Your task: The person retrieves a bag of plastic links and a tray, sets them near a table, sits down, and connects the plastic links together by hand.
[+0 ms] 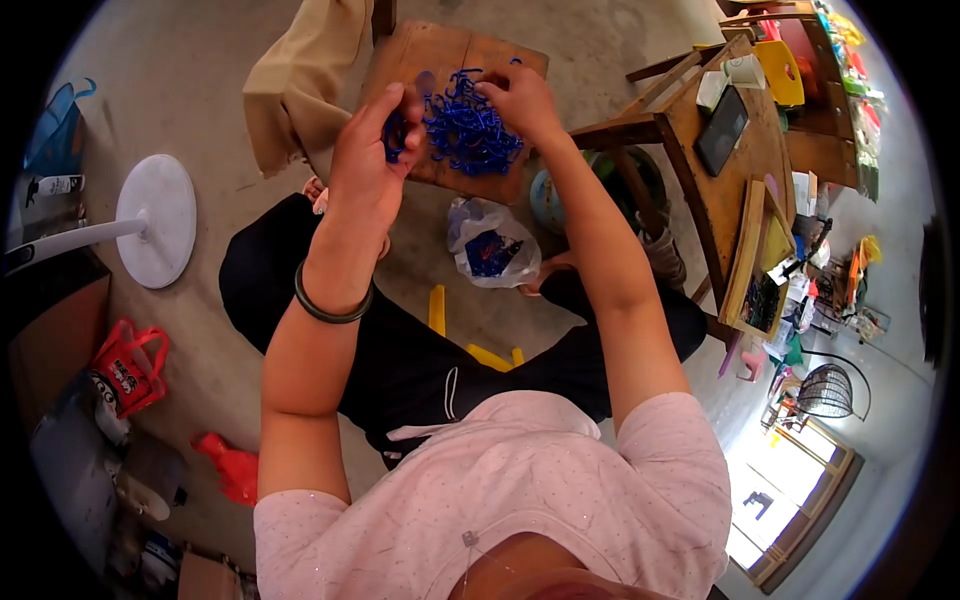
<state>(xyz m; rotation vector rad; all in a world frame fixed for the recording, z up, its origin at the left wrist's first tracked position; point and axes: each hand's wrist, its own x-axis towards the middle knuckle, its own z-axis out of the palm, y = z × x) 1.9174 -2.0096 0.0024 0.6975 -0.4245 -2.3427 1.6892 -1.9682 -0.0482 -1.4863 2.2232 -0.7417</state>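
Observation:
A heap of small blue hook-shaped pieces [470, 135] lies on a low wooden stool or table [430, 45] in front of me. My left hand [375, 140] is raised at the heap's left side, its fingers curled around several of the blue pieces. At the heap's upper right edge is my right hand [522, 100], fingertips pinched together against the pieces; what is between them is too small to make out. Below the table edge, a clear plastic bag [525, 262] on the floor holds more blue pieces.
Beige cloth [300, 85] hangs left of the low table. A wooden table [690, 150] with a dark tablet [722, 130] stands to the right. On the left are a white round base [165, 220] and a red bag [130, 370]. Yellow stool parts [437, 310] show between my legs.

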